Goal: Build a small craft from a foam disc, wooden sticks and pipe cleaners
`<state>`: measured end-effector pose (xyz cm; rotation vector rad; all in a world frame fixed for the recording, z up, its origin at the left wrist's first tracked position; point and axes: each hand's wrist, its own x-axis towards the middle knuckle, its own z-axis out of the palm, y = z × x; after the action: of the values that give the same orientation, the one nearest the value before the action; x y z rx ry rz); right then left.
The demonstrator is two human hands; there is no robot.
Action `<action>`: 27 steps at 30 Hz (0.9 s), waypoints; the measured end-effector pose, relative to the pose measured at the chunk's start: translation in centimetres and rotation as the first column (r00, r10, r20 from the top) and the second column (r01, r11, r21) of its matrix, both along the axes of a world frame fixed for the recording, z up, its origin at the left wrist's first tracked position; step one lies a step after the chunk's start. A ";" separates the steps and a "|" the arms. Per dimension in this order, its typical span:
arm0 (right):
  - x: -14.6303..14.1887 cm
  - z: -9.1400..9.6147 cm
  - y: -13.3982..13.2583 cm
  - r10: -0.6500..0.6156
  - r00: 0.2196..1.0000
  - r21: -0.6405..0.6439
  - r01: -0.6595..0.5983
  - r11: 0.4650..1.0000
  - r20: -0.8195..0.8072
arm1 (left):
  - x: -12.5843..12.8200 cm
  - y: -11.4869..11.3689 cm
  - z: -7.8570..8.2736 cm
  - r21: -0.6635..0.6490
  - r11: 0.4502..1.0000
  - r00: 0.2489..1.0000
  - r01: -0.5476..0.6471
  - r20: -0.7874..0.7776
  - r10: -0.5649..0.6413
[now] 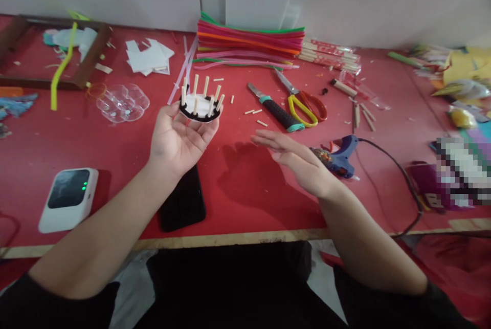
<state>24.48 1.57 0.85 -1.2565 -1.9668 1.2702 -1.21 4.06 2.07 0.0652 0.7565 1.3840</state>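
red table (245,211) – disc (197,109) in left hand (180,139)

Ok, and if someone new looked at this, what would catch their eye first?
Probably the white disc with a black edge, ringed by wooden pegs standing up, held in the left hand near the middle of the view. Next, perhaps, the bright bundle of fuzzy sticks at the back of the red table, then the scissors with yellow and red handles, beyond the right hand.
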 end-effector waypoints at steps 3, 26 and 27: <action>-0.9 0.1 -1.1 0.064 0.981 0.025 -0.070 0.997 0.185 | -0.1 0.0 -0.3 0.040 0.999 0.999 0.028 -0.023 -0.027; 0.4 -1.8 0.2 -0.279 0.931 0.428 0.158 0.890 0.236 | -0.2 -0.2 -0.7 0.069 0.992 0.994 0.105 -0.050 -0.101; 0.3 -1.8 -0.1 -0.274 0.927 0.455 0.134 0.880 0.256 | -0.1 -0.3 -0.6 0.062 0.993 0.994 0.100 -0.048 -0.097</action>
<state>24.80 1.49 -0.99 -1.4486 -2.1022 0.5064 -1.34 3.78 1.46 0.1824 0.7367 1.3160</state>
